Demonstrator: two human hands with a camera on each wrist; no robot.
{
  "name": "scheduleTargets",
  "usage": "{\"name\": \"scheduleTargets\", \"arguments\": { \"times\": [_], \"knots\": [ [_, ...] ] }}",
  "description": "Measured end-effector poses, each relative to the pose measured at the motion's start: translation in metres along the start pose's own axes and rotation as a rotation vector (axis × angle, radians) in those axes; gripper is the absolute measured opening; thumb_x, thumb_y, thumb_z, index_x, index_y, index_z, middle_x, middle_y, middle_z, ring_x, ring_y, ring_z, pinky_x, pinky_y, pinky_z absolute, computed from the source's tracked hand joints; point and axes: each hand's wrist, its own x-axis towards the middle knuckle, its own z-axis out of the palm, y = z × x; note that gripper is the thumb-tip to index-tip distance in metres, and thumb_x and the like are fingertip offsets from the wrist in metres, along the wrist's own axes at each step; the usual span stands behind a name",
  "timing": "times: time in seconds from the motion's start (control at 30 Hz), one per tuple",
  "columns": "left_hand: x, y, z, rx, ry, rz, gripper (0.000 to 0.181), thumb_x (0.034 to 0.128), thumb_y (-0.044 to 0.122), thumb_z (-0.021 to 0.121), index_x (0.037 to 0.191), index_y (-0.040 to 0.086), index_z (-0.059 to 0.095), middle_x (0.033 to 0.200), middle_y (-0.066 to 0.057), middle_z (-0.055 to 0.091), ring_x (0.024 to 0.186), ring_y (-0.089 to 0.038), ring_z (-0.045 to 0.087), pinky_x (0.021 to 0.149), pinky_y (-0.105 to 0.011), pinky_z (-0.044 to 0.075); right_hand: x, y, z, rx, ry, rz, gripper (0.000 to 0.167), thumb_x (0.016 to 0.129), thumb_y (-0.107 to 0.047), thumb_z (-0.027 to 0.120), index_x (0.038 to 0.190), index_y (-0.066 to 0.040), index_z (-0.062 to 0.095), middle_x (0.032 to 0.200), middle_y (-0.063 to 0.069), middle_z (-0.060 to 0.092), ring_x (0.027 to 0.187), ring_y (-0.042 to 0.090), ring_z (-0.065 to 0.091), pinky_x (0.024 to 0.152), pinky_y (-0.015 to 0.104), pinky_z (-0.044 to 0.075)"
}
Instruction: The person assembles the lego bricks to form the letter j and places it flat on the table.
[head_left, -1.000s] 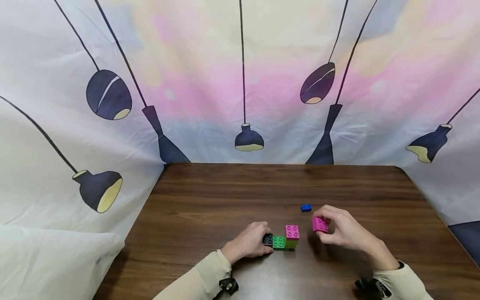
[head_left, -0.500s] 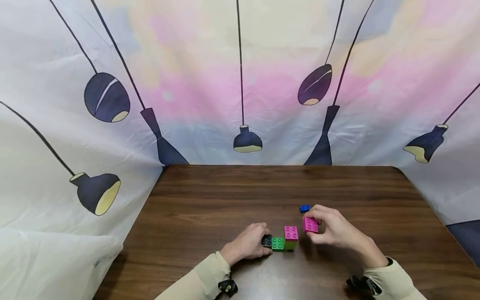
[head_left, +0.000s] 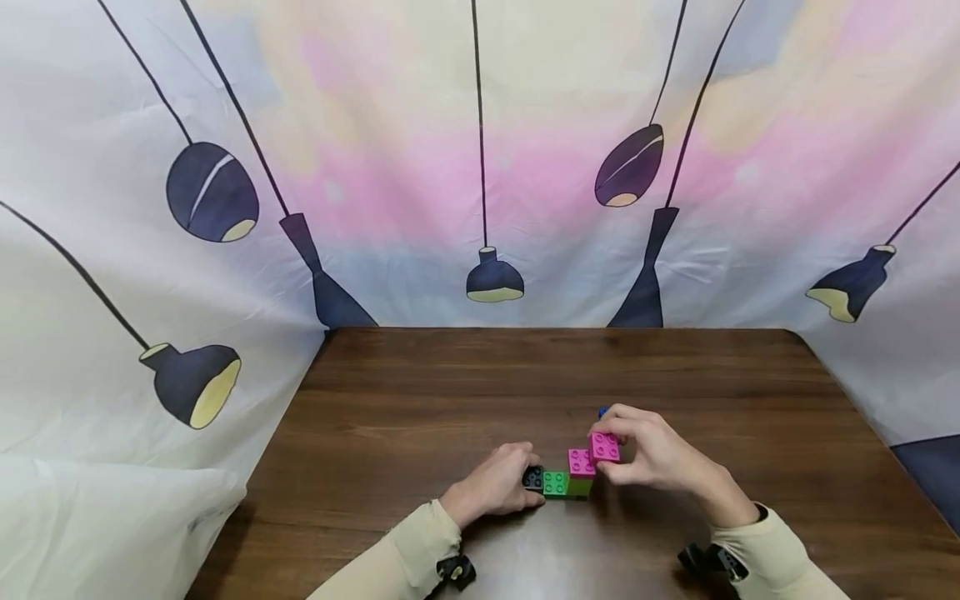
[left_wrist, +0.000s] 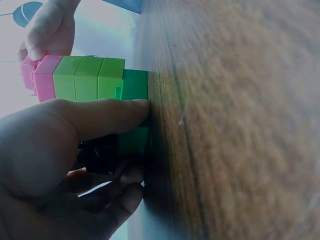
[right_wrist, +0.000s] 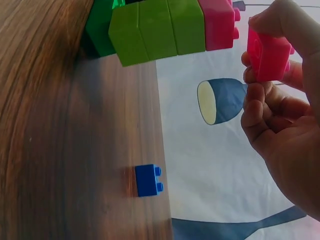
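Note:
A toy-brick build stands on the table, with a green brick [head_left: 555,483] low in the middle. At its right end several stacked lime-green bricks [right_wrist: 157,32] carry a pink brick [right_wrist: 217,24] on top. My left hand [head_left: 491,485] grips the build's left end around a black brick [left_wrist: 100,157], with the thumb along the dark green base [left_wrist: 135,85]. My right hand [head_left: 660,454] pinches a second, loose pink brick [right_wrist: 270,56] between thumb and fingers. It is held slightly above the stack's top, just to its right, apart from it in the right wrist view.
A small blue brick [right_wrist: 146,180] lies on the wooden table [head_left: 420,383] behind the right hand, mostly hidden in the head view. A cloth printed with lamps [head_left: 420,208] hangs beyond the table's far edge.
My right hand has moved left with the loose pink brick, from well right of the stack to close beside its top, and now covers most of the blue brick. The left hand keeps its grip.

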Motion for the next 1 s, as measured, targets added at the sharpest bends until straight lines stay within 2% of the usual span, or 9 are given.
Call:
{"name": "scheduleTargets", "arguments": {
  "times": [0.23,0.37,0.63,0.9,1.0],
  "knots": [
    [0.004,-0.001,-0.004,0.023,0.001,-0.007,0.033,0.076,0.03,0.083,0.102,0.011,0.073,0.092,0.005,0.059,0.079,-0.005,0.053,0.067,-0.017,0.045,0.011,-0.002,0.001,0.018,-0.009,-0.012,0.031,0.069,-0.015,0.081,0.098,-0.018,0.071,0.095,-0.015,0.058,0.08,-0.001,0.055,0.065,0.021,0.05],
    [0.003,-0.001,-0.003,0.017,-0.005,-0.011,0.033,0.0755,0.03,0.083,0.101,0.012,0.073,0.088,0.007,0.056,0.075,-0.003,0.05,0.064,-0.015,0.044,0.012,-0.004,0.005,0.037,-0.016,-0.008,0.032,0.068,-0.016,0.082,0.098,-0.022,0.071,0.094,-0.016,0.058,0.08,-0.002,0.056,0.066,0.02,0.051],
    [0.002,-0.002,-0.001,0.016,-0.008,-0.01,0.035,0.0748,0.029,0.084,0.102,0.011,0.073,0.089,0.007,0.056,0.076,-0.003,0.051,0.066,-0.016,0.044,0.015,-0.006,0.009,0.035,-0.018,-0.062,0.03,0.07,-0.014,0.078,0.099,-0.021,0.07,0.093,-0.013,0.059,0.078,0.0,0.056,0.065,0.016,0.049],
    [0.002,0.0,-0.002,0.021,0.001,-0.008,0.025,0.0733,0.028,0.084,0.089,0.014,0.071,0.081,0.009,0.051,0.07,-0.003,0.047,0.061,-0.016,0.041,0.014,-0.007,0.01,0.037,-0.04,-0.028,0.032,0.069,-0.014,0.079,0.098,-0.021,0.07,0.093,-0.014,0.058,0.078,-0.001,0.055,0.064,0.016,0.048],
    [0.003,0.0,-0.003,0.015,0.0,-0.006,0.024,0.0739,0.028,0.084,0.088,0.014,0.07,0.08,0.009,0.051,0.069,-0.002,0.046,0.06,-0.016,0.041,0.014,-0.007,0.01,0.043,-0.052,-0.023,0.033,0.069,-0.014,0.079,0.099,-0.021,0.07,0.093,-0.015,0.058,0.078,-0.002,0.054,0.064,0.017,0.049]
  ]
}}
